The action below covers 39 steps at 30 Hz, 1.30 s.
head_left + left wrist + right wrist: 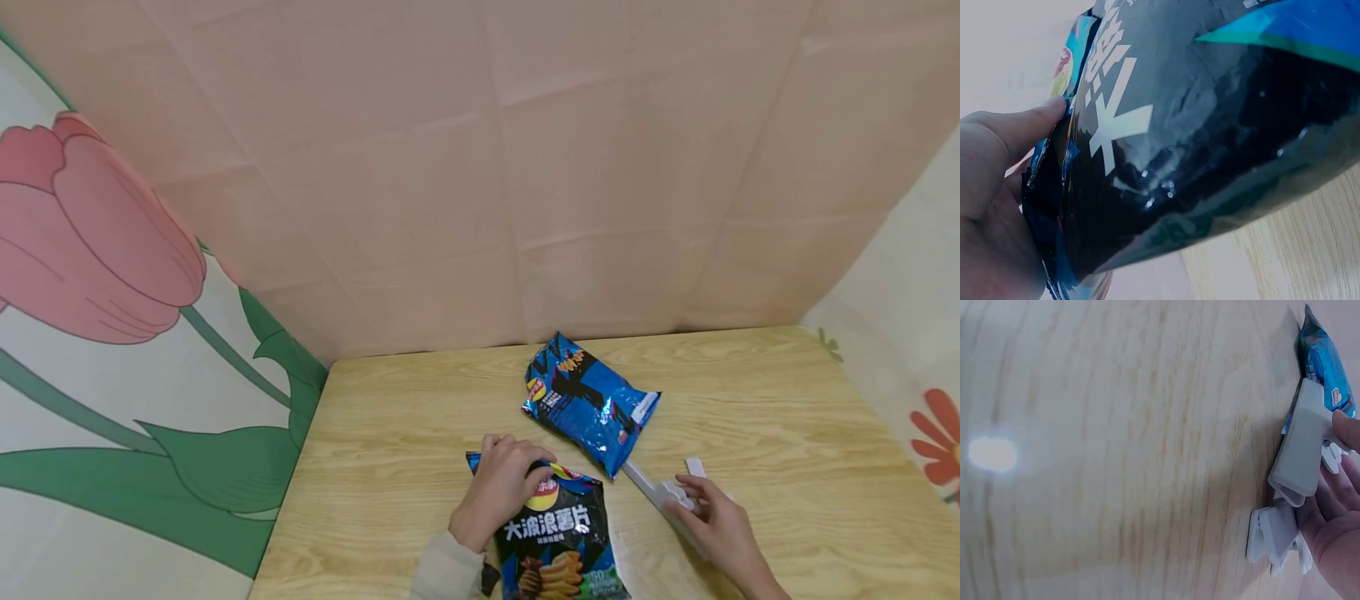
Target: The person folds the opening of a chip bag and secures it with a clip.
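My left hand [504,479] grips the top edge of a black and blue potato chip bag [555,537], its front facing up toward me. The left wrist view shows the thumb pressed on the folded, crinkled top of this bag [1210,125]. In my right hand [723,529] is a long white bag clip [1300,444], pinched at its lever by thumb and fingers. Its far end lies by the corner of the other chip bag; whether they touch I cannot tell. A second white clip [1272,531] lies on the table beside the right hand, partly hidden.
Another blue chip bag [588,404] lies flat toward the back of the wooden table [375,450]. A pinkish cloth backdrop [420,208] hangs behind the table's rear edge. Sheets with printed flowers [135,225] stand at the sides.
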Motion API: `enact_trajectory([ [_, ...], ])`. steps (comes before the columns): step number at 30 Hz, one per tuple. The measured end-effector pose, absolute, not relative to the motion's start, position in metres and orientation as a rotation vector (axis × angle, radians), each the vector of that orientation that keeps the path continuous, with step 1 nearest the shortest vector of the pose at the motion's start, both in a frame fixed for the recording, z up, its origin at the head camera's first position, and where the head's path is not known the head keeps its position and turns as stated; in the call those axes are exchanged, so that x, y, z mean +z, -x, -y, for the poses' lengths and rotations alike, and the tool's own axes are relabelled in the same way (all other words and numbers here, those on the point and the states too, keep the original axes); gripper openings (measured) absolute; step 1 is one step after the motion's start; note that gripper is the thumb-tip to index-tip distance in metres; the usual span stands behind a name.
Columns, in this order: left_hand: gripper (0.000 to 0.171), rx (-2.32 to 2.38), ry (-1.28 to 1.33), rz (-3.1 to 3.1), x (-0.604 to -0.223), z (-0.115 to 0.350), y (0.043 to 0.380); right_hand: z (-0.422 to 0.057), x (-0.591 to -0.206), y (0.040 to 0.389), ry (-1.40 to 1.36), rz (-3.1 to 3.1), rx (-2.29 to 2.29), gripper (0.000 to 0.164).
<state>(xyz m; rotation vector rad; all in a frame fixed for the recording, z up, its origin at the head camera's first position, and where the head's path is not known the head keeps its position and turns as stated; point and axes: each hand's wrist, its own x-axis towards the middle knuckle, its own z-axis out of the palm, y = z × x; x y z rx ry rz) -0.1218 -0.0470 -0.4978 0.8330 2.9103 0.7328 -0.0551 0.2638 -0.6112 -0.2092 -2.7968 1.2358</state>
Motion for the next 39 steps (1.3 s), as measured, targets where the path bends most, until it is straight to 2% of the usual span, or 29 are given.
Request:
enact_trajectory([
  [24,0.016,0.704,-0.811,-2.908,-0.4967,0.0448,0.1220,-0.2680,-0.6026,0.0590,0.343,2.974,1.209,0.053],
  [39,0.016,0.708,-0.817,-2.900,-0.4962,0.0461,0.1224,-0.2693,-0.6048,0.0500,0.346,2.819,1.178,0.043],
])
